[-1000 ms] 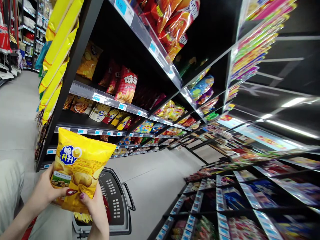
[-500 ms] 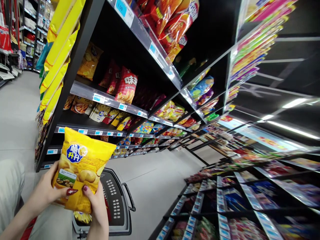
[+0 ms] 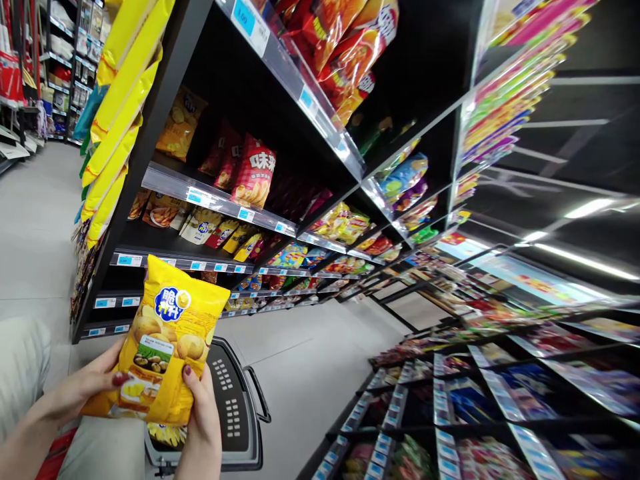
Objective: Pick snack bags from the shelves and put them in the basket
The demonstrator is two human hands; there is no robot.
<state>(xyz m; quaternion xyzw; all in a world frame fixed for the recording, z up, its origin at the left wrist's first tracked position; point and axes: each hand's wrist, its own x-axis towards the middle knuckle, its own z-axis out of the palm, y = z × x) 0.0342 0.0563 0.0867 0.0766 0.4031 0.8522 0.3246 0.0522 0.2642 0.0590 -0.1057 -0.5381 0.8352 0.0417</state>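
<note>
Both of my hands hold a yellow bag of potato crisps (image 3: 165, 340) at the lower left, tilted with its top leaning to the right. My left hand (image 3: 93, 383) grips the bag's lower left edge, thumb on the front. My right hand (image 3: 203, 413) grips the lower right edge, thumb on the front too. Directly beneath the bag stands a dark shopping basket (image 3: 233, 407) on the floor, with another yellow packet (image 3: 167, 435) showing inside it.
Black shelving (image 3: 215, 200) stocked with snack bags runs down the aisle ahead. A second low shelf unit (image 3: 480, 393) fills the right side. Yellow bags (image 3: 115, 120) hang on the shelf end at left. Grey floor (image 3: 310, 360) lies between the shelves.
The bag has dropped a little and tilted further to the right. My left hand slid lower on it; my right hand shifted slightly right.
</note>
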